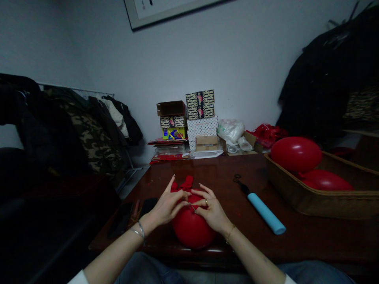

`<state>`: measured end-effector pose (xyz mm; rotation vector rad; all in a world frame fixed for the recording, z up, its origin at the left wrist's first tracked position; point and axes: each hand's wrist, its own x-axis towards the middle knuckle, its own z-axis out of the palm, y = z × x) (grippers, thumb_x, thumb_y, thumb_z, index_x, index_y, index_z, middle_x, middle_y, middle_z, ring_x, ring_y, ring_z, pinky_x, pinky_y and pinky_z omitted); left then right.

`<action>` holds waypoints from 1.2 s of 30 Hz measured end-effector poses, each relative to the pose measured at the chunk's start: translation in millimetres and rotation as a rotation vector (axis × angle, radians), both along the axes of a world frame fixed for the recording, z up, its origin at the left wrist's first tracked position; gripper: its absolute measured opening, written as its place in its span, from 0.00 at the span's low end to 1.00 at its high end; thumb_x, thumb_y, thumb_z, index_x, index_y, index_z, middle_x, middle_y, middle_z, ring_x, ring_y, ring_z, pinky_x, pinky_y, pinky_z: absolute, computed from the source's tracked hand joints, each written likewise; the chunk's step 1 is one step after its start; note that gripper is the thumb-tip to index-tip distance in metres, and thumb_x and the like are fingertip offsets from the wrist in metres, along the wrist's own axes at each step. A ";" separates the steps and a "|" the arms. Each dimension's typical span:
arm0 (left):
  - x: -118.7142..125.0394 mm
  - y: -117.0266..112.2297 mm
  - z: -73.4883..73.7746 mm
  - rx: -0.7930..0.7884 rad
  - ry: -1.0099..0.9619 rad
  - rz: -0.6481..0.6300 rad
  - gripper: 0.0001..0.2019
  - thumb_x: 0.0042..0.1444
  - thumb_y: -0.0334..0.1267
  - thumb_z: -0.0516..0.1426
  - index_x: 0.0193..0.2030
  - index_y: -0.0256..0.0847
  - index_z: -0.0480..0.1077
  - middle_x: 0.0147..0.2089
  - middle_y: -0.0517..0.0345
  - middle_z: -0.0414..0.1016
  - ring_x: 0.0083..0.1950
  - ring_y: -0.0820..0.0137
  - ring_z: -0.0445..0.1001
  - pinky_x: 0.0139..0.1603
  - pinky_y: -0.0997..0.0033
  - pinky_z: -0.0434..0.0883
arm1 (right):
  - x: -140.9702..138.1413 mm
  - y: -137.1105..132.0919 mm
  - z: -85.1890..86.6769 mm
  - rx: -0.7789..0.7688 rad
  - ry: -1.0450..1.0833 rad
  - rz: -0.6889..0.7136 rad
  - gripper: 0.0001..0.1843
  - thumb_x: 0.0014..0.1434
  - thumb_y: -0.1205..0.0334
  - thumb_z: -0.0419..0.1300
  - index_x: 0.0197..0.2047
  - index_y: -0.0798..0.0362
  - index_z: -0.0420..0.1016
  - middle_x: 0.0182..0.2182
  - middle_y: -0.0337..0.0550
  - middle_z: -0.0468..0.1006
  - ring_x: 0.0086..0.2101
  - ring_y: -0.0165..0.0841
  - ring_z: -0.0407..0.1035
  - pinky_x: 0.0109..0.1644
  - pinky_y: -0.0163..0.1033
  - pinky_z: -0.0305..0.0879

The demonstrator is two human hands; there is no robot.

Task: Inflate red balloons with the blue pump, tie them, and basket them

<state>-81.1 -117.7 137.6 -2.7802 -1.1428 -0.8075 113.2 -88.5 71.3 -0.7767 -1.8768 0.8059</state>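
- The head camera is looking forward and down from close by the near edge of the table (222, 173).
- It is facing the far edge and wall (251, 59).

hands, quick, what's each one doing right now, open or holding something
Left hand: closed in a pinch at the neck of the nearest red balloon.
Right hand: also closed in a pinch at that same neck.
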 end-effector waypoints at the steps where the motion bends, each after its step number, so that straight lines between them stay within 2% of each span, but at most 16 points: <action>1: -0.8 -0.6 0.1 0.017 0.025 -0.005 0.06 0.62 0.35 0.48 0.40 0.43 0.66 0.35 0.66 0.75 0.35 0.74 0.75 0.68 0.47 0.32 | -0.3 0.5 -1.6 -0.006 0.012 -0.004 0.09 0.50 0.64 0.62 0.33 0.40 0.80 0.54 0.36 0.70 0.61 0.39 0.48 0.64 0.55 0.44; 6: -2.5 -4.8 2.8 0.044 0.109 -0.017 0.08 0.60 0.36 0.50 0.42 0.44 0.69 0.37 0.63 0.77 0.40 0.73 0.76 0.68 0.48 0.31 | -2.6 3.0 -8.2 -0.025 0.058 -0.027 0.09 0.51 0.64 0.61 0.33 0.39 0.80 0.53 0.36 0.72 0.60 0.38 0.50 0.63 0.54 0.47; 10: 0.4 -9.4 2.8 0.035 0.120 -0.018 0.06 0.57 0.37 0.53 0.32 0.42 0.69 0.33 0.62 0.76 0.43 0.70 0.75 0.68 0.49 0.31 | -3.9 2.9 -8.7 -0.032 0.075 -0.043 0.09 0.50 0.64 0.62 0.33 0.39 0.80 0.52 0.36 0.73 0.60 0.37 0.51 0.63 0.53 0.47; 12: 2.8 -12.7 0.0 -0.006 0.104 -0.022 0.07 0.55 0.36 0.54 0.26 0.41 0.66 0.30 0.62 0.74 0.44 0.70 0.75 0.68 0.50 0.32 | -4.3 3.1 -8.2 -0.036 0.081 -0.052 0.07 0.51 0.62 0.62 0.32 0.41 0.80 0.51 0.37 0.73 0.60 0.37 0.51 0.63 0.53 0.48; 17: 2.6 -16.7 -13.1 -0.106 -0.003 -0.016 0.10 0.54 0.33 0.54 0.22 0.41 0.61 0.25 0.64 0.70 0.51 0.66 0.73 0.68 0.49 0.30 | -3.8 5.9 -10.3 -0.057 0.108 -0.092 0.05 0.52 0.57 0.62 0.32 0.43 0.80 0.49 0.41 0.75 0.58 0.40 0.54 0.61 0.55 0.50; 22: -4.6 -10.0 -21.9 -0.212 -0.240 0.084 0.12 0.56 0.36 0.52 0.21 0.41 0.63 0.24 0.62 0.72 0.53 0.61 0.72 0.67 0.45 0.34 | -6.1 6.3 -14.0 -0.051 0.098 -0.076 0.08 0.53 0.52 0.61 0.34 0.41 0.80 0.50 0.40 0.74 0.58 0.40 0.54 0.61 0.55 0.51; 24: -6.0 -8.1 -25.4 -0.282 -0.364 0.074 0.12 0.57 0.37 0.51 0.25 0.42 0.69 0.26 0.59 0.75 0.55 0.60 0.71 0.67 0.43 0.35 | -8.6 5.5 -14.7 -0.049 0.107 -0.092 0.10 0.54 0.49 0.59 0.34 0.40 0.80 0.51 0.40 0.74 0.58 0.40 0.54 0.61 0.56 0.51; 26: -5.6 -7.1 -31.4 -0.338 -0.469 0.021 0.13 0.57 0.36 0.48 0.35 0.42 0.74 0.29 0.57 0.78 0.57 0.58 0.68 0.66 0.41 0.34 | -11.2 4.6 -15.6 -0.045 0.134 -0.120 0.11 0.55 0.49 0.58 0.35 0.40 0.80 0.50 0.40 0.74 0.57 0.40 0.55 0.60 0.56 0.52; 29: -0.5 -5.4 -44.3 -0.374 -0.579 0.008 0.18 0.57 0.36 0.47 0.50 0.40 0.73 0.30 0.57 0.79 0.54 0.59 0.72 0.66 0.42 0.28 | -13.6 2.8 -17.9 -0.026 0.175 -0.171 0.10 0.55 0.50 0.58 0.37 0.40 0.79 0.49 0.40 0.75 0.57 0.38 0.56 0.60 0.55 0.54; 32: 9.8 -2.3 -55.7 -0.373 -0.678 0.197 0.19 0.59 0.39 0.49 0.54 0.41 0.70 0.25 0.64 0.78 0.40 0.65 0.78 0.68 0.46 0.31 | -14.7 -0.4 -20.5 0.021 0.170 -0.205 0.09 0.56 0.53 0.58 0.39 0.39 0.78 0.48 0.39 0.75 0.56 0.38 0.57 0.59 0.54 0.56; 36: 22.7 0.4 -62.9 -0.340 -0.795 0.350 0.19 0.55 0.42 0.56 0.53 0.42 0.71 0.32 0.63 0.80 0.42 0.64 0.77 0.68 0.48 0.33 | -15.7 -4.1 -22.2 0.094 0.130 -0.231 0.12 0.57 0.60 0.56 0.42 0.39 0.77 0.48 0.40 0.75 0.55 0.39 0.58 0.58 0.55 0.58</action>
